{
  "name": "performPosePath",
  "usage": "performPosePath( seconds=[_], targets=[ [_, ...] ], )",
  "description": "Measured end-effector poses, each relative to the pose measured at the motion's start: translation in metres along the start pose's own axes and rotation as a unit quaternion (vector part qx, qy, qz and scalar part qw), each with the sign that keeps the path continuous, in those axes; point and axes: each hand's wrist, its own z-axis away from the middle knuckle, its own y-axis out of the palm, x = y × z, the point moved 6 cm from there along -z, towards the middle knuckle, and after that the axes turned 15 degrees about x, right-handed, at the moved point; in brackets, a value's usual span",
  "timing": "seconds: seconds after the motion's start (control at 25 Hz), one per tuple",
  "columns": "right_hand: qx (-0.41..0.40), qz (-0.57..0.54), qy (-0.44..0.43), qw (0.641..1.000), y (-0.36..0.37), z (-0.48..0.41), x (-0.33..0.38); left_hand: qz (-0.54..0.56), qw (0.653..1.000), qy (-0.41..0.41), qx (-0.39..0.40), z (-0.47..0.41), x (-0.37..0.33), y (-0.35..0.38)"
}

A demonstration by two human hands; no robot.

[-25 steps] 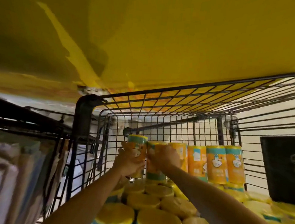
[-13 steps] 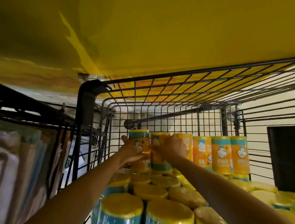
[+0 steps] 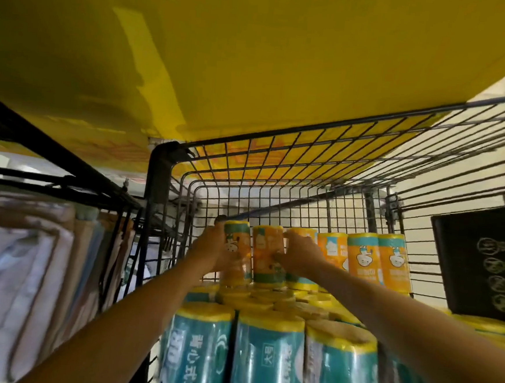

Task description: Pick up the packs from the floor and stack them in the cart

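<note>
Left grip (image 3: 210, 250) and right grip (image 3: 299, 257) clasp the upright pack (image 3: 266, 247) between them

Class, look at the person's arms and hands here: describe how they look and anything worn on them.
Both forearms are bare as far as the picture shows, with no sleeves in view. The left hand and the right hand wear no gloves, and no watch, bracelet or ring shows on the wrists or fingers. No markings can be made out.

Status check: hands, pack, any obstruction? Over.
Left hand and right hand both grip orange pack. Pack upright atop teal packs, back left of cart. Wire shelf close overhead.
</note>
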Motion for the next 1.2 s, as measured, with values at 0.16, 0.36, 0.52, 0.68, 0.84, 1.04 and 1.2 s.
performPosePath(
  seconds=[0.16, 0.36, 0.52, 0.68, 0.84, 1.04, 1.2],
  targets=[
    [-0.061, 0.146, -0.056, 0.986, -0.028, 0.052, 0.02, -0.116, 0.993, 0.021, -0.021, 0.056, -0.038, -0.015],
    [-0.157, 0.199, -0.101, 0.962, -0.068, 0.164, 0.035, -0.212, 0.972, 0.038, -0.099, 0.168, -0.115, -0.045],
    [-0.256, 0.18, -0.116, 0.943, -0.096, 0.266, 0.027, -0.264, 0.947, 0.074, -0.166, 0.258, -0.177, -0.051],
    [-0.347, 0.179, -0.106, 0.914, -0.121, 0.361, 0.007, -0.385, 0.883, 0.112, -0.245, 0.333, -0.247, -0.039],
    [-0.434, 0.133, -0.058, 0.889, -0.122, 0.445, -0.034, -0.455, 0.826, 0.184, -0.276, 0.37, -0.322, -0.012],
    [-0.528, 0.043, 0.078, 0.845, -0.047, 0.549, -0.116, -0.567, 0.708, 0.352, -0.232, 0.426, -0.378, 0.112],
    [-0.543, -0.031, 0.216, 0.811, 0.083, 0.618, -0.175, -0.62, 0.614, 0.462, -0.16, 0.472, -0.362, 0.241]
  ],
)
